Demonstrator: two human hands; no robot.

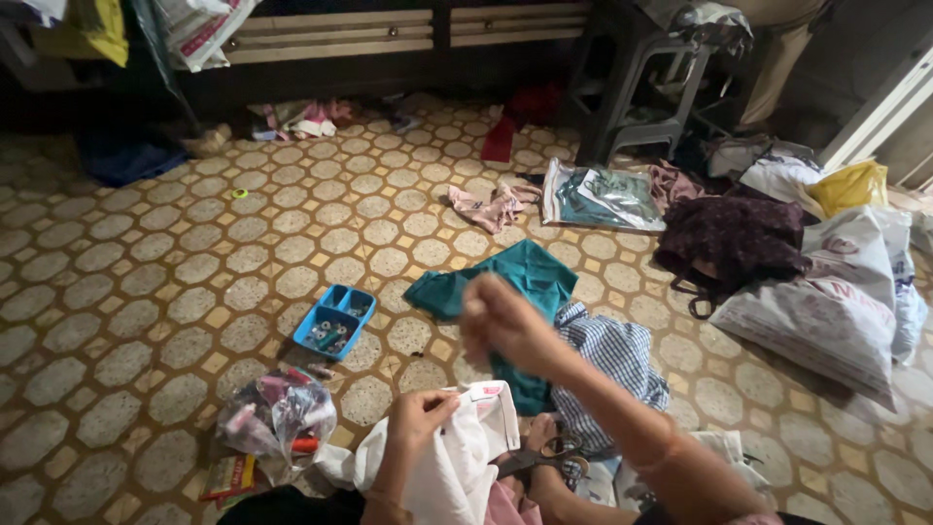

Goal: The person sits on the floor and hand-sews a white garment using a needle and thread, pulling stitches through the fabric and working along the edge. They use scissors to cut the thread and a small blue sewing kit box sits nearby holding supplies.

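My left hand (pixel 420 413) is closed in a pinch on the upper edge of the white garment (pixel 457 462), which lies bunched in my lap at the bottom centre of the view. A small label with red marks (pixel 483 392) sits at that edge, just beside my fingertips. My right hand (pixel 505 326) is raised above the garment, fingers drawn together; it is blurred, so I cannot tell what, if anything, it grips. A pair of scissors (pixel 539 455) rests just right of the white garment, near my right forearm.

On the tiled floor (pixel 146 292) ahead lies a teal cloth (pixel 505 282), with a blue checked cloth (pixel 612 365) touching its right side. A blue compartment tray (pixel 335 321) holding small spools stands to the left of the teal cloth. A clear plastic bag (pixel 277 418) of mixed small items lies near my left elbow. Filled sacks (pixel 826 301) and a dark purple cloth (pixel 729 238) are piled at the right.
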